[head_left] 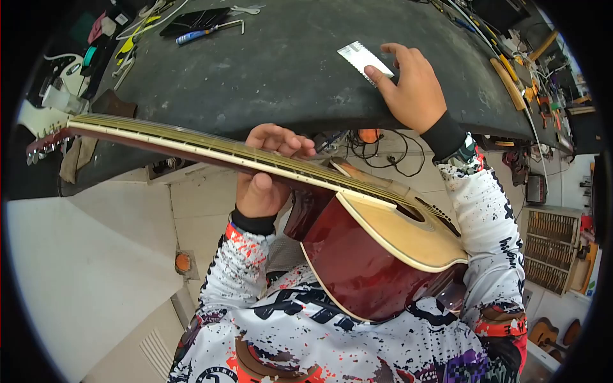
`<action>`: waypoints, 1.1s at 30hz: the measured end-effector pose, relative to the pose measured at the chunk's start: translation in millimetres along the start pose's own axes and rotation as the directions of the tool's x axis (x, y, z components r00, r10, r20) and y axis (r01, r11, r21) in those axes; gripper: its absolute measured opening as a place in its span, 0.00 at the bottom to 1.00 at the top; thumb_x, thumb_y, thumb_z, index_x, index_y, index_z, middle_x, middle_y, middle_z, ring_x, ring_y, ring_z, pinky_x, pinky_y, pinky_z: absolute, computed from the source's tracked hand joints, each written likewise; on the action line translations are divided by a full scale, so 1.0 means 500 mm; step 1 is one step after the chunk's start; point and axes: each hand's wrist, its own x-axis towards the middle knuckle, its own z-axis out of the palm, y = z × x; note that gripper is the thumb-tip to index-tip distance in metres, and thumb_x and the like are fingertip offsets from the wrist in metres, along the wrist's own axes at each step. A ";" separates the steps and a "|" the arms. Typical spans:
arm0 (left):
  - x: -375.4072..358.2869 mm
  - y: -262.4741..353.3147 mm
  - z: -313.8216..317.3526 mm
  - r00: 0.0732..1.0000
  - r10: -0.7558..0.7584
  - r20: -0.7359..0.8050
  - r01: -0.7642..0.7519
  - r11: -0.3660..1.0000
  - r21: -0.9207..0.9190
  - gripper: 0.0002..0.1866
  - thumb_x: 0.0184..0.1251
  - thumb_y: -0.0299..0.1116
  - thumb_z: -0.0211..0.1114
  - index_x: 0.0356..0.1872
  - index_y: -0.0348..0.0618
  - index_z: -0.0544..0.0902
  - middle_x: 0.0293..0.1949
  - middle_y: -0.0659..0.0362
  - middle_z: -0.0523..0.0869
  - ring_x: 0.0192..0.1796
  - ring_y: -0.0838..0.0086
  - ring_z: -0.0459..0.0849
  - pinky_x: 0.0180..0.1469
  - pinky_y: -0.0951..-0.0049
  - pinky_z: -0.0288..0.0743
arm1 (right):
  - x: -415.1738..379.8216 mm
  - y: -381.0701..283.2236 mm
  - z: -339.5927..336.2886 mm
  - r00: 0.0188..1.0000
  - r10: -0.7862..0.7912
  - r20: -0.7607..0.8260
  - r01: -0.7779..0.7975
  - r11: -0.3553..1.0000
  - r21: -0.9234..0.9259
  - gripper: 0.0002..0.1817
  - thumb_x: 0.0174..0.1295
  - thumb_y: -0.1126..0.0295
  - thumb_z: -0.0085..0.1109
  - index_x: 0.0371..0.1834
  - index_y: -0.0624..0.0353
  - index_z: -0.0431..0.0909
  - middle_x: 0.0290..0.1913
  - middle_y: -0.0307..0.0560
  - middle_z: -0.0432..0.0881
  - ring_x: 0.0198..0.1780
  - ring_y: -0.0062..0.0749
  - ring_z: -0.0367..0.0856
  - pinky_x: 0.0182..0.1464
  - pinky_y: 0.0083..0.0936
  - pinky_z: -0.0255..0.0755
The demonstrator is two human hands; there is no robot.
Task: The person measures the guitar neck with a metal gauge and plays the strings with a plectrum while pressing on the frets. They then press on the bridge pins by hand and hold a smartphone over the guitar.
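Observation:
An acoustic guitar with a pale top and dark red sides lies across my lap, its neck pointing left over the bench edge. My left hand holds the neck from below, thumb on the near side and loosely curled fingers showing beyond the strings. Over the bench, my right hand has its thumb at a flat, shiny, notched metal gauge. The gauge lies on the dark bench top, and the index finger is spread beyond its right end.
The dark workbench bears a blue-handled tool, a small wrench and a black flat object. Files and hand tools crowd its right edge. The headstock sits near cloth and a clear cup. Cables hang below.

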 end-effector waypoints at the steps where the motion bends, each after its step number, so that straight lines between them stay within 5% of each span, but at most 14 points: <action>1: -0.003 0.003 0.000 1.000 -0.002 -0.018 0.002 1.000 0.016 0.45 0.50 0.56 0.78 0.63 0.43 0.66 0.53 0.55 0.77 0.61 0.59 0.77 0.63 0.57 0.71 | -0.002 0.004 0.006 1.000 -0.007 -0.006 0.007 0.992 -0.122 0.31 0.59 0.46 0.64 0.55 0.61 0.78 0.44 0.57 0.78 0.47 0.50 0.76 0.51 0.40 0.73; 7: -0.045 0.037 0.026 0.986 0.036 -0.161 -0.009 0.986 0.165 0.52 0.49 0.56 0.79 0.70 0.44 0.61 0.60 0.54 0.73 0.65 0.58 0.74 0.65 0.57 0.69 | -0.003 0.000 0.017 0.989 0.114 0.095 -0.088 0.967 -0.239 0.32 0.58 0.41 0.63 0.51 0.60 0.81 0.48 0.59 0.78 0.54 0.54 0.71 0.53 0.44 0.72; 9: -0.055 0.051 0.024 0.983 0.036 -0.181 0.000 0.981 0.196 0.54 0.48 0.55 0.79 0.71 0.44 0.59 0.62 0.52 0.71 0.65 0.56 0.73 0.65 0.56 0.71 | 0.024 0.021 0.020 0.982 0.100 0.163 -0.045 0.948 -0.314 0.26 0.61 0.50 0.65 0.50 0.62 0.80 0.45 0.57 0.82 0.51 0.45 0.78 0.48 0.39 0.75; 10: -0.059 0.058 0.022 0.983 0.051 -0.177 -0.019 0.984 0.176 0.53 0.49 0.55 0.79 0.71 0.44 0.59 0.62 0.52 0.71 0.65 0.56 0.73 0.65 0.56 0.72 | 0.049 0.032 0.011 0.977 0.066 0.203 -0.013 0.968 -0.251 0.32 0.52 0.42 0.69 0.46 0.62 0.84 0.42 0.57 0.85 0.45 0.48 0.82 0.53 0.35 0.72; 13: -0.072 0.072 0.004 0.986 0.077 -0.151 -0.046 0.980 0.194 0.52 0.50 0.57 0.77 0.71 0.44 0.59 0.63 0.51 0.71 0.66 0.54 0.72 0.65 0.54 0.73 | 0.107 0.038 -0.004 0.780 0.298 0.549 -0.273 0.953 -0.130 0.34 0.47 0.44 0.75 0.47 0.63 0.85 0.42 0.55 0.86 0.43 0.43 0.85 0.49 0.32 0.75; 14: -0.074 0.077 -0.001 0.983 0.093 -0.156 -0.062 0.980 0.190 0.53 0.49 0.59 0.76 0.71 0.44 0.59 0.63 0.51 0.71 0.66 0.54 0.72 0.65 0.54 0.73 | 0.111 0.045 0.006 0.817 0.290 0.498 -0.234 0.957 -0.174 0.27 0.52 0.53 0.74 0.48 0.64 0.83 0.38 0.50 0.85 0.38 0.33 0.84 0.45 0.27 0.75; 17: -0.073 0.100 -0.023 0.984 0.113 -0.138 -0.091 0.984 0.154 0.55 0.49 0.64 0.74 0.72 0.44 0.58 0.64 0.51 0.70 0.67 0.53 0.71 0.66 0.52 0.71 | 0.110 -0.054 -0.075 0.641 0.418 0.644 -0.401 0.897 -0.184 0.26 0.54 0.57 0.71 0.49 0.69 0.81 0.41 0.61 0.85 0.43 0.47 0.84 0.46 0.34 0.75; 19: -0.062 0.117 -0.024 0.966 0.244 -0.085 -0.221 0.950 0.220 0.53 0.53 0.62 0.72 0.73 0.43 0.56 0.64 0.50 0.69 0.68 0.53 0.70 0.66 0.51 0.70 | 0.087 -0.073 -0.074 0.680 0.399 0.615 -0.379 0.909 -0.171 0.26 0.56 0.59 0.69 0.51 0.70 0.79 0.43 0.59 0.85 0.45 0.47 0.83 0.48 0.35 0.74; 21: -0.060 0.138 -0.019 0.964 0.253 -0.079 -0.233 0.951 0.204 0.51 0.57 0.60 0.71 0.73 0.41 0.55 0.65 0.50 0.68 0.68 0.53 0.69 0.66 0.51 0.70 | 0.051 -0.086 -0.061 0.913 0.167 0.372 -0.172 0.985 -0.020 0.23 0.61 0.60 0.68 0.52 0.68 0.77 0.42 0.51 0.85 0.44 0.35 0.82 0.47 0.30 0.74; 23: -0.055 0.153 -0.003 0.931 0.259 -0.257 -0.111 0.872 0.476 0.50 0.62 0.64 0.63 0.73 0.39 0.55 0.66 0.47 0.67 0.70 0.51 0.66 0.69 0.51 0.65 | 0.016 -0.041 0.008 0.973 -0.069 0.220 -0.044 0.881 0.470 0.19 0.59 0.63 0.70 0.48 0.65 0.79 0.33 0.43 0.83 0.35 0.23 0.79 0.42 0.22 0.74; 25: -0.051 0.159 0.003 0.927 0.254 -0.277 -0.096 0.872 0.480 0.50 0.61 0.62 0.65 0.73 0.40 0.55 0.66 0.47 0.67 0.69 0.50 0.67 0.68 0.51 0.66 | -0.025 -0.099 -0.024 0.806 -0.213 0.551 -0.271 0.695 0.666 0.17 0.64 0.63 0.64 0.49 0.65 0.78 0.37 0.50 0.84 0.41 0.29 0.83 0.40 0.29 0.77; 28: -0.051 0.154 0.005 0.918 0.238 -0.316 -0.062 0.876 0.478 0.50 0.59 0.59 0.70 0.73 0.40 0.55 0.65 0.48 0.67 0.67 0.50 0.70 0.65 0.51 0.69 | -0.085 -0.149 -0.016 0.667 -0.212 0.714 -0.497 0.587 0.639 0.14 0.69 0.66 0.60 0.49 0.65 0.75 0.32 0.33 0.78 0.36 0.12 0.74 0.40 0.14 0.70; 31: -0.053 0.144 -0.006 0.938 0.193 -0.288 -0.062 0.911 0.407 0.50 0.59 0.59 0.69 0.73 0.40 0.55 0.65 0.47 0.67 0.66 0.49 0.70 0.64 0.50 0.70 | -0.110 -0.162 0.033 0.743 -0.240 0.625 -0.482 0.455 0.749 0.14 0.70 0.66 0.58 0.49 0.66 0.74 0.25 0.40 0.80 0.20 0.18 0.72 0.23 0.21 0.67; 33: -0.051 0.141 -0.002 0.940 0.188 -0.283 -0.058 0.910 0.411 0.50 0.59 0.61 0.68 0.73 0.39 0.55 0.64 0.46 0.67 0.66 0.48 0.70 0.64 0.49 0.70 | -0.116 -0.164 0.035 0.712 -0.215 0.669 -0.541 0.439 0.717 0.14 0.70 0.64 0.57 0.49 0.66 0.74 0.25 0.40 0.79 0.21 0.17 0.70 0.23 0.21 0.65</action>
